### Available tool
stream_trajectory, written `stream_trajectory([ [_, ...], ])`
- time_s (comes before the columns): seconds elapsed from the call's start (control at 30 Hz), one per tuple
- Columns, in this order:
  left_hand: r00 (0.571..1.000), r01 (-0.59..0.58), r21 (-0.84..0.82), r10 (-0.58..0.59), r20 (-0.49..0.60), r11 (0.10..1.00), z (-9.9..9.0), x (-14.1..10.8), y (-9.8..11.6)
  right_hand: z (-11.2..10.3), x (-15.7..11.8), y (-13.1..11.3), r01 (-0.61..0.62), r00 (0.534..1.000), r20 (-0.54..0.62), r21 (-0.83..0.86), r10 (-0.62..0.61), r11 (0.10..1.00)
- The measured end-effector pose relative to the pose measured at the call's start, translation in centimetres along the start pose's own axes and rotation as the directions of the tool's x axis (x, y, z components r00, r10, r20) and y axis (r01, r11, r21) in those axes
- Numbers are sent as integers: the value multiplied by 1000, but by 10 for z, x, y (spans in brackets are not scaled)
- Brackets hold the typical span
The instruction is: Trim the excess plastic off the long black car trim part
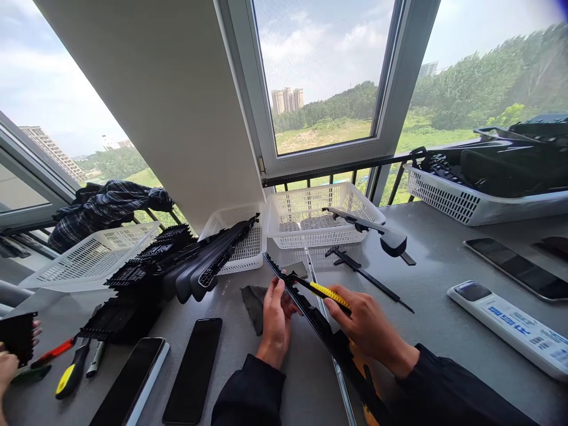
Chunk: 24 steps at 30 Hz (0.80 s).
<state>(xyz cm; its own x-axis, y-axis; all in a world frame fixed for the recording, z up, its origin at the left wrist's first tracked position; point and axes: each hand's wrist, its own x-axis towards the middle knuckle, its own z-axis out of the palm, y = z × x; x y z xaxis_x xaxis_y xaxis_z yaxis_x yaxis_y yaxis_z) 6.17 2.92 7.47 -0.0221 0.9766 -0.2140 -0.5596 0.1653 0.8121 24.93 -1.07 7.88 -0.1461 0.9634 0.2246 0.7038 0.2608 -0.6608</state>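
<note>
My left hand is closed round the upper part of a long black plastic strip, which slants from the middle of the view down to the lower right. In my right hand is a knife with a yellow and black handle. Its front end reaches the strip close to my left fingers; the exact contact there is too small to tell. A dark cloth lies left of my left hand. Under the strip is a metal ruler, and an orange object shows beneath its lower part.
White baskets stand by the window, one with a black and silver part across its rim. Black calipers lie ahead. Stacked black parts, phones and a screwdriver are left. Another person's hand holds a black piece.
</note>
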Motion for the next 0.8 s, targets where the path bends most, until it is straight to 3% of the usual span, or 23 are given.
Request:
stream_trajectory([
  [0.3,1000,-8,20,8,-18,1000,2,-3,5,2,-5,-5,151,972,-158,-154,-175,976],
  [0.43,1000,-4,22,5,-28,1000,1,-3,6,1,-7,-7,151,981,-103,-148,-167,977],
  [0.67,1000,-5,8,5,-20,1000,1,-3,5,-5,-5,-14,83,995,33,148,-89,986],
  [0.8,1000,7,-23,-7,-15,1000,-1,-3,5,-8,-4,-16,78,991,86,216,-98,973],
])
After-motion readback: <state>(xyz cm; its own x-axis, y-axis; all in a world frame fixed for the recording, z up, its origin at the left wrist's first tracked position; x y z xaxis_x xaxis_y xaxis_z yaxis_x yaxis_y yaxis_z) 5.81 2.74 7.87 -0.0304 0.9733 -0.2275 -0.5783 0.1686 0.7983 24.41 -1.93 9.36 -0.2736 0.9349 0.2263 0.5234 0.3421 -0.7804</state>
